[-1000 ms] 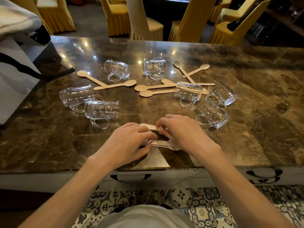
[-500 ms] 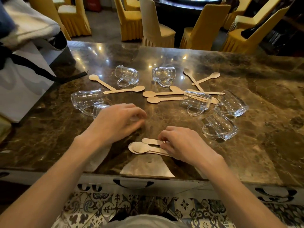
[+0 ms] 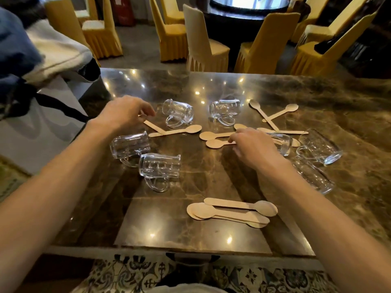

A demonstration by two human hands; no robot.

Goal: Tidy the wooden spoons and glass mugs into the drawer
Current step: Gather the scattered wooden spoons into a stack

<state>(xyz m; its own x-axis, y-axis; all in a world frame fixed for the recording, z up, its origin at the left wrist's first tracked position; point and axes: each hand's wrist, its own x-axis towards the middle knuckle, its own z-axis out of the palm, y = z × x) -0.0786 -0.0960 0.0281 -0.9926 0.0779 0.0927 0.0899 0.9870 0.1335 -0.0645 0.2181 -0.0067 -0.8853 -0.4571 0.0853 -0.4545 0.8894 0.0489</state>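
Observation:
Several clear glass mugs lie on their sides on the brown marble table (image 3: 211, 235), among them ones at back left (image 3: 179, 112), back middle (image 3: 225, 108), near left (image 3: 159, 166) and right (image 3: 319, 146). A stack of wooden spoons (image 3: 230, 212) lies near the front edge. My left hand (image 3: 124, 115) curls over the bowl end of the far-left spoon (image 3: 153, 126), pinching it. My right hand (image 3: 251, 144) pinches the handle of a middle spoon (image 3: 215, 143), next to another spoon (image 3: 213, 135). Two crossed spoons (image 3: 266, 115) lie at the back right.
A white bag with black straps (image 3: 42, 127) stands at the table's left end, cloth piled on top. A dark drawer handle (image 3: 191, 258) shows below the front edge. Yellow-covered chairs (image 3: 173, 39) stand beyond the table. Patterned floor tiles lie below.
Both hands left the stacked spoons at the front edge. My left hand reached far left to a spoon; my right hand moved forward to the middle spoons.

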